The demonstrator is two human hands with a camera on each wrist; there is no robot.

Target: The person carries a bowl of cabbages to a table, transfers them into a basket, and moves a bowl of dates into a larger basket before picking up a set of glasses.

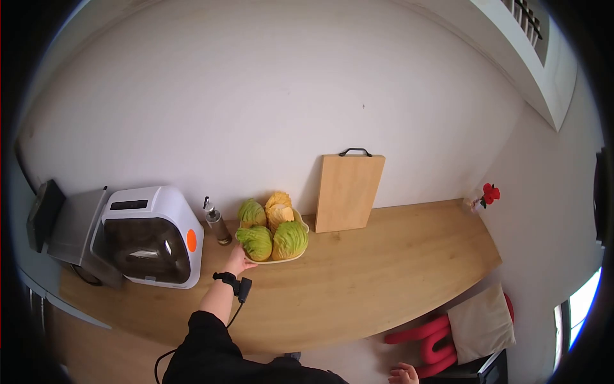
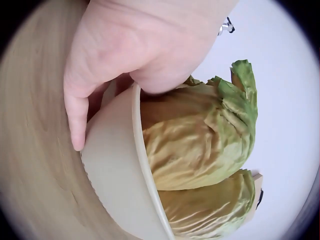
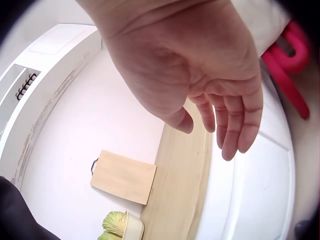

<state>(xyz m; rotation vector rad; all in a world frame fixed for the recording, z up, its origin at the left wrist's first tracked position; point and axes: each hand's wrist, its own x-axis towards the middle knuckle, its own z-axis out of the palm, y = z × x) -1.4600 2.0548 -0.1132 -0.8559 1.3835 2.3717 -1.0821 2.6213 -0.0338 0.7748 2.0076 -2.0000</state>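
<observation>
A cream-coloured bowl [image 2: 117, 160] on the wooden counter holds several heads of cabbage [image 1: 290, 240], some green and some yellowish. My left hand [image 1: 237, 261] grips its near left rim. In the left wrist view the fingers lie along the outside wall, low by the counter, while the base of the thumb crosses over the rim beside a cabbage [image 2: 190, 142]; the thumb's tip is hidden. Low at the right, my right hand [image 3: 195, 75] hangs in the air in front of the counter, fingers loosely bent, holding nothing.
A pump bottle [image 1: 218, 224] stands just left of the bowl, beside a white appliance [image 1: 153, 203] with a dark window. To the right, a wooden cutting board [image 1: 350, 192] leans on the wall. Farther right are a red flower [image 1: 490, 193] and a red chair [image 1: 435, 342] with a cushion [image 1: 483, 323].
</observation>
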